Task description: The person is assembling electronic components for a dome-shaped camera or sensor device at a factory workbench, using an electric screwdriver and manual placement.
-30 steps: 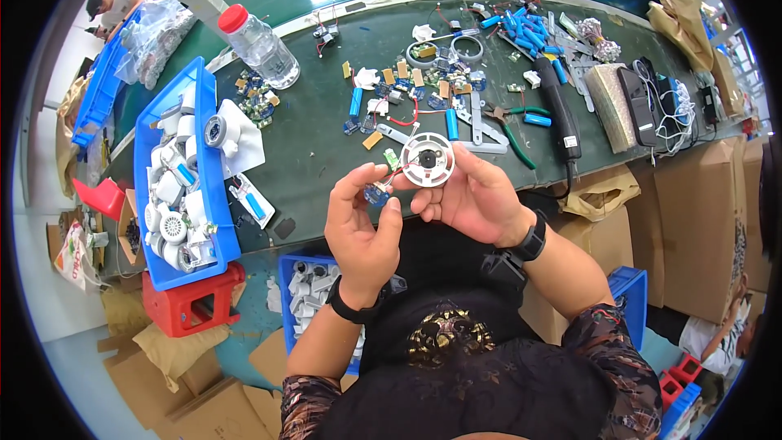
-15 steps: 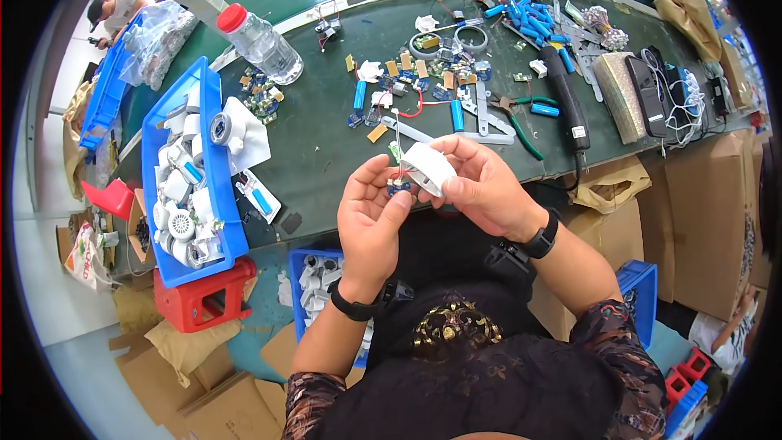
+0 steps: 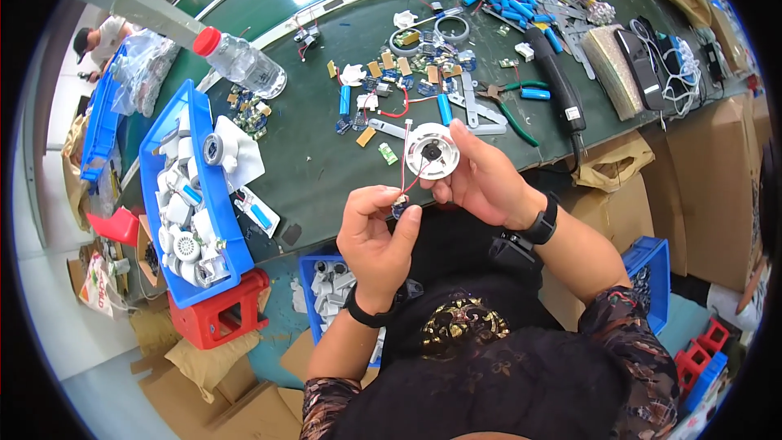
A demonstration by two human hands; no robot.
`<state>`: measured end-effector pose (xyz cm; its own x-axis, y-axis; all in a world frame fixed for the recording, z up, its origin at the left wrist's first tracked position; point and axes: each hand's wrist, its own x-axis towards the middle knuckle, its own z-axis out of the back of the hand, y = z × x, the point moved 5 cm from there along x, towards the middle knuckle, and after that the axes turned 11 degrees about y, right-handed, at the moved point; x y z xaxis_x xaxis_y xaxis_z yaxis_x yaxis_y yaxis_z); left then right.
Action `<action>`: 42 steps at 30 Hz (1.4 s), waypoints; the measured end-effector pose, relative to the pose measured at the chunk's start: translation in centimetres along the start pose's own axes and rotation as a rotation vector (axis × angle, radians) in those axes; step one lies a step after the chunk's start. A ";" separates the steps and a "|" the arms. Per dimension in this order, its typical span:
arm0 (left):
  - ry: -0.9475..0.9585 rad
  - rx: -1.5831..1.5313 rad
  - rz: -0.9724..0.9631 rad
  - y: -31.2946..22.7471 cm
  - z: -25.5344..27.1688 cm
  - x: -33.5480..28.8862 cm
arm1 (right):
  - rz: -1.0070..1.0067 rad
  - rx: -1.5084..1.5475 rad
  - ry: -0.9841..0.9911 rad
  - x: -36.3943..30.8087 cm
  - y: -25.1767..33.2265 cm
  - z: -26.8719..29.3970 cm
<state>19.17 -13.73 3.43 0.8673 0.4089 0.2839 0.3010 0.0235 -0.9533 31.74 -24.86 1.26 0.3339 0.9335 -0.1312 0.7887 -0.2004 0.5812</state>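
Between the thumb and fingers of my left hand [image 3: 376,232] is a small circuit board [image 3: 400,207], partly covered by the fingertips. My right hand [image 3: 495,183] grips the right edge of a round white plastic housing [image 3: 419,149], thumb on its rim and fingers behind. A dark round hub sits at the housing's centre. Red and pale wires [image 3: 404,165] run by the housing down to the board. Just left of the housing, a small green-and-white piece [image 3: 387,153] lies on the dark green table [image 3: 326,165].
Circuit boards [image 3: 407,65], blue cylindrical cells [image 3: 509,4], pliers [image 3: 509,106] and a black-handled tool [image 3: 558,81] lie beyond my hands. A blue bin [image 3: 232,232] of white parts stands left, near a red-capped bottle [image 3: 244,61]. Two people are at the far left.
My right hand has turned the white housing from edge-on to face-on, so its round face and hub show. My left hand keeps the circuit board, now slightly lower. The view has shifted a little.
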 end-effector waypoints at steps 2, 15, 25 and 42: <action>0.032 0.051 -0.017 0.2 -0.5 -0.3 | -0.051 -0.040 -0.061 0.2 0.4 -0.3; -0.107 0.046 0.004 -0.3 0.2 -0.9 | -0.093 -0.049 0.046 1.1 -0.6 0.2; -0.122 -0.162 -0.076 -1.2 1.3 1.5 | -0.029 0.313 0.290 0.5 -3.1 -1.2; -0.031 -0.026 -0.045 -0.9 0.5 1.5 | -0.001 0.406 0.226 0.3 -3.7 -1.1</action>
<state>20.02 -12.68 4.70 0.8398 0.4363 0.3230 0.3504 0.0188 -0.9364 28.39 -23.55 -0.05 0.2475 0.9662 0.0725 0.9424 -0.2574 0.2135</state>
